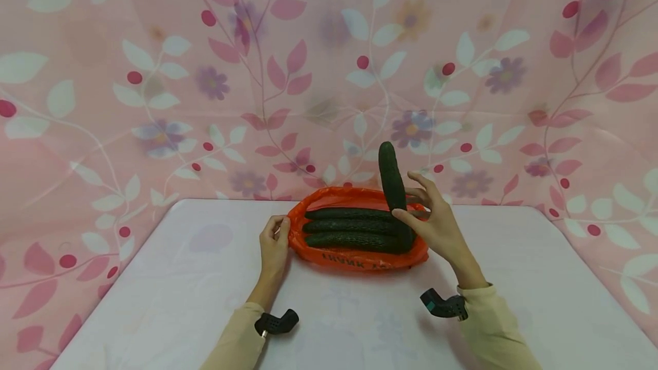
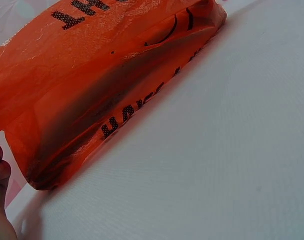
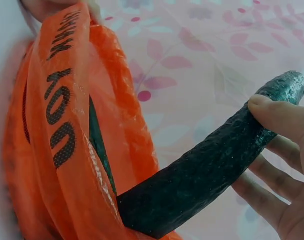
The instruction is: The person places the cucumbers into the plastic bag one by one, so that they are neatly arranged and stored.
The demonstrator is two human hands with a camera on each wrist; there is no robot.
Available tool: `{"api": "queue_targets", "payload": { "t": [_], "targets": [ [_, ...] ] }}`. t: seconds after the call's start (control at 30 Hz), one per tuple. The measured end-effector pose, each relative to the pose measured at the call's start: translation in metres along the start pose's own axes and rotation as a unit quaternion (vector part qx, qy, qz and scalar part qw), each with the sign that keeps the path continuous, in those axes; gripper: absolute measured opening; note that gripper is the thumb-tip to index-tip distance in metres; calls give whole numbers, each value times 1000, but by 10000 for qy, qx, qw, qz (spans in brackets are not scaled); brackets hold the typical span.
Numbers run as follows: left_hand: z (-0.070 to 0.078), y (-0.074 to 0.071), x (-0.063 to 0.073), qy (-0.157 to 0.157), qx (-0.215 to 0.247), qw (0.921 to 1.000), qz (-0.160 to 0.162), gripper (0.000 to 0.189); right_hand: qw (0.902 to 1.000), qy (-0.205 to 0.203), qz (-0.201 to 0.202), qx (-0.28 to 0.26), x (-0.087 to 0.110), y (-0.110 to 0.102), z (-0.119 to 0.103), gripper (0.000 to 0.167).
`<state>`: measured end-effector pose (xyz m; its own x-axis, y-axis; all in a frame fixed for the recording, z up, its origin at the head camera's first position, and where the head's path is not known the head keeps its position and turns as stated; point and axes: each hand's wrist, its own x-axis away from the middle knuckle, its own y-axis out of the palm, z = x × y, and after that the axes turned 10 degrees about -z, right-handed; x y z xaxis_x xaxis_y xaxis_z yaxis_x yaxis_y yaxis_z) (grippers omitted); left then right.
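An orange plastic bag (image 1: 360, 261) with black print lies open-mouthed on the table, and three dark green cucumbers (image 1: 349, 226) lie side by side inside it. My left hand (image 1: 274, 247) pinches the bag's left rim between thumb and fingers; only its fingertips show at the edge of the left wrist view. In my right hand (image 1: 436, 224) a cucumber (image 1: 392, 179) is gripped between thumb and fingers. It stands tilted nearly upright at the bag's right end, its upper part above the rim. In the right wrist view the lower end of this cucumber (image 3: 191, 175) is hidden behind the bag wall.
The bag rests near the far edge of a white-covered table (image 1: 329, 318). Behind it hangs a pink cloth (image 1: 319, 73) printed with leaves and flowers. A black wrist camera (image 1: 277, 322) sits on the left sleeve, and another black camera (image 1: 444, 304) on the right.
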<state>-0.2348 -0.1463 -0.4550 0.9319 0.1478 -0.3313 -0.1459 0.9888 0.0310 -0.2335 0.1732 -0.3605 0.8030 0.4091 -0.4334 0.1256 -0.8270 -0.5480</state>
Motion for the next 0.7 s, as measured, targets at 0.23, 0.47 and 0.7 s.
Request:
{"api": "queue_targets", "payload": {
  "t": [0.23,0.47,0.7],
  "targets": [
    [0,0,0,-115,120,9999,8,23,9999,58,-49,-73,2,-2,-19,58],
    [1,0,0,-150,56,9999,-17,23,9998,-12,-211,-41,1,3,-17,56],
    [0,-1,0,-85,56,9999,-20,23,9996,-54,-288,-19,-1,13,-18,54]
  ]
}}
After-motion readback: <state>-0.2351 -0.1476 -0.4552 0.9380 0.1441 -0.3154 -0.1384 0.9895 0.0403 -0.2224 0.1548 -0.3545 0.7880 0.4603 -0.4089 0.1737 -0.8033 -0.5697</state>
